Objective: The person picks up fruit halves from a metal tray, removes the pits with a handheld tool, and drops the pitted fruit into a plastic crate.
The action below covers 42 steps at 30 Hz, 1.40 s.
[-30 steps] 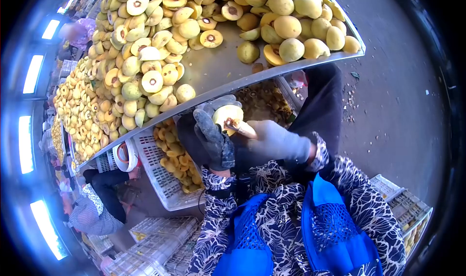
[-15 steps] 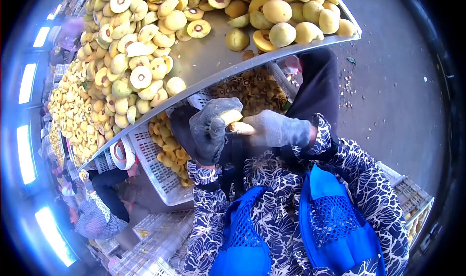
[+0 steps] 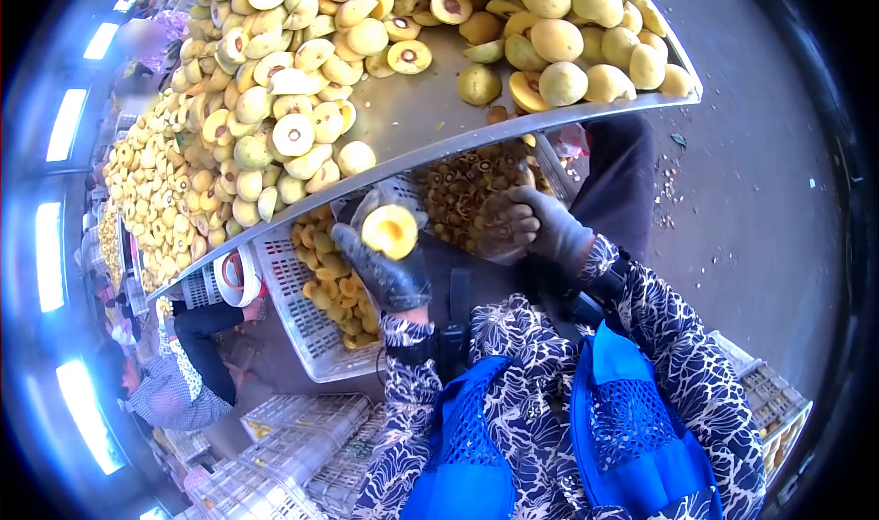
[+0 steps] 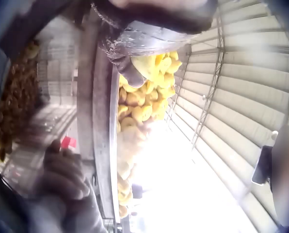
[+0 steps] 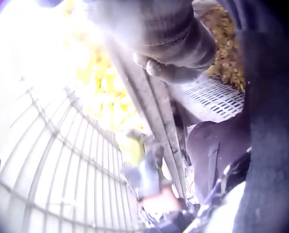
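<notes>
Fruit half (image 3: 390, 231), hollowed, gripped in left hand (image 3: 381, 265), apt to slip if its glove (image 3: 403, 289) is juice-wet; right hand (image 3: 536, 224) curled, around what I cannot tell.

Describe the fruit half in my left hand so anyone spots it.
Find the metal table heaped with fruit. Below its near edge, your gloved left hand holds a fruit half, cut face showing. Its hollow is plain yellow, unlike the table's brown-centred halves.

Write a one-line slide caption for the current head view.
Gloved left hand holds a hollowed fruit half near a metal table piled with yellow fruit, many cut open.
</notes>
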Each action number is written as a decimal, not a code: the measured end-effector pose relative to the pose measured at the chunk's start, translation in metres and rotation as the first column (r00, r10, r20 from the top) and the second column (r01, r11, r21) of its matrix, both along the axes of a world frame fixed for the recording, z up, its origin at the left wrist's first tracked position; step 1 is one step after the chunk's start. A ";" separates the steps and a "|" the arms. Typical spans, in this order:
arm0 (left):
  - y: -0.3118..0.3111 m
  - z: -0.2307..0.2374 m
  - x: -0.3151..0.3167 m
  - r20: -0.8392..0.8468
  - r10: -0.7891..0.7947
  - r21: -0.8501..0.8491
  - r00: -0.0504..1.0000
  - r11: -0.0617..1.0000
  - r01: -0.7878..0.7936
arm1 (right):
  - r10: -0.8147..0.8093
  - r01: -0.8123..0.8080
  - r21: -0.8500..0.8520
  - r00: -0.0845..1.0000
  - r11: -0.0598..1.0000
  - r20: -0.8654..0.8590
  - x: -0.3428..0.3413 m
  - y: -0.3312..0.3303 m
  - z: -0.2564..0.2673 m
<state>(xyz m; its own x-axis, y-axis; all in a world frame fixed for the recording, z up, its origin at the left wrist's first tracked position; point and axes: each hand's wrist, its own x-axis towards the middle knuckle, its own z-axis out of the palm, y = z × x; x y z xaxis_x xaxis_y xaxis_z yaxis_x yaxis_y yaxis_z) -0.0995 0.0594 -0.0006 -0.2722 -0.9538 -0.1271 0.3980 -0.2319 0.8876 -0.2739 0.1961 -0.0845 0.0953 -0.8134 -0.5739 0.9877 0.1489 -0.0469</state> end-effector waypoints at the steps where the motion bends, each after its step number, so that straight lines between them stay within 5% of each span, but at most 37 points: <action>1: -0.006 0.000 0.016 0.125 0.059 -0.026 0.990 0.998 -0.056 | -0.013 0.019 0.070 0.997 0.997 -0.077 0.000 0.004 -0.005; 2: -0.018 -0.009 0.038 0.125 0.100 -0.103 0.987 0.991 -0.088 | -0.014 0.019 0.068 0.998 0.997 -0.066 0.001 0.007 -0.007; 4: -0.047 -0.008 0.087 0.614 0.393 -0.657 0.684 0.736 0.167 | -0.027 0.030 0.062 0.998 0.998 -0.052 -0.002 0.013 -0.014; 6: -0.055 0.002 0.085 0.536 0.633 -0.761 0.559 0.648 -0.003 | -0.047 0.049 0.078 0.999 0.996 -0.021 -0.001 0.016 -0.021; 9: -0.060 0.057 0.019 0.498 0.598 -0.867 0.628 0.361 0.344 | -0.048 0.049 0.097 0.999 0.994 -0.016 0.003 0.020 -0.022; 10: -0.070 0.060 -0.004 0.493 0.593 -0.864 0.637 0.245 0.441 | -0.046 0.051 0.097 0.998 0.994 -0.050 0.004 0.020 -0.019; 12: -0.099 0.053 -0.056 0.550 0.413 -0.835 0.726 0.235 0.498 | -0.053 0.065 0.100 0.992 0.993 -0.116 0.005 0.023 -0.011; 14: -0.131 0.039 -0.102 0.655 0.426 -0.736 0.624 0.175 0.654 | -0.065 0.079 0.102 0.989 0.992 -0.133 0.005 0.029 -0.008; 17: -0.170 0.012 -0.154 0.577 0.626 -0.585 0.525 -0.132 0.800 | -0.075 0.094 0.129 0.987 0.987 -0.142 0.004 0.038 -0.007; 20: -0.187 0.006 -0.175 0.554 0.729 -0.281 0.401 -0.289 0.915 | -0.073 0.106 0.169 0.979 0.980 -0.189 0.001 0.041 0.005; 24: -0.193 0.016 -0.172 0.826 0.511 -0.270 0.238 -0.012 0.963 | -0.048 0.108 0.210 0.961 0.972 -0.272 -0.003 0.041 0.017; 25: -0.208 0.006 -0.159 0.857 0.397 -0.350 0.330 -0.023 0.937 | -0.029 0.103 0.223 0.950 0.969 -0.310 -0.002 0.040 0.023; 28: -0.205 0.020 -0.136 0.942 0.331 -0.126 0.054 0.200 0.972 | 0.093 0.026 0.230 0.864 0.973 -0.494 -0.002 0.038 0.038; 30: -0.190 0.022 -0.127 0.965 0.018 -0.250 0.260 0.343 0.905 | 0.218 -0.098 0.210 0.692 0.973 -0.688 -0.002 0.035 0.044; 31: -0.183 0.026 -0.121 0.943 -0.255 -0.060 0.214 0.503 0.862 | 0.261 -0.161 0.206 0.613 0.965 -0.745 -0.004 0.035 0.050; 34: -0.166 0.022 -0.112 0.872 -0.400 0.020 0.283 0.606 0.795 | 0.081 -0.035 0.074 0.306 0.997 -0.949 0.003 0.017 0.050; 36: -0.144 0.034 -0.106 0.834 -0.408 -0.024 0.371 0.646 0.763 | -0.070 0.032 -0.064 0.248 0.997 -0.966 -0.005 -0.004 0.064; 40: -0.076 0.068 -0.085 0.666 -0.452 -0.065 0.593 0.758 0.649 | -0.168 0.199 -0.172 -0.036 0.965 -0.985 -0.002 -0.036 0.113; 42: -0.044 0.079 -0.069 0.583 -0.535 -0.015 0.612 0.746 0.666 | -0.156 0.193 -0.172 -0.096 0.966 -0.983 0.006 -0.040 0.129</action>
<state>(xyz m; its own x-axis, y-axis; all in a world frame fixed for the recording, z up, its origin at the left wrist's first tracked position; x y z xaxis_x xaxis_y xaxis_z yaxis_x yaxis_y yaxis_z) -0.1680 0.0158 0.0786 -0.7477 -0.6162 -0.2475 -0.2896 -0.0329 0.9566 -0.2678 0.1560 0.0441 -0.7264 -0.6823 0.0823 -0.1122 -0.0004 -0.9937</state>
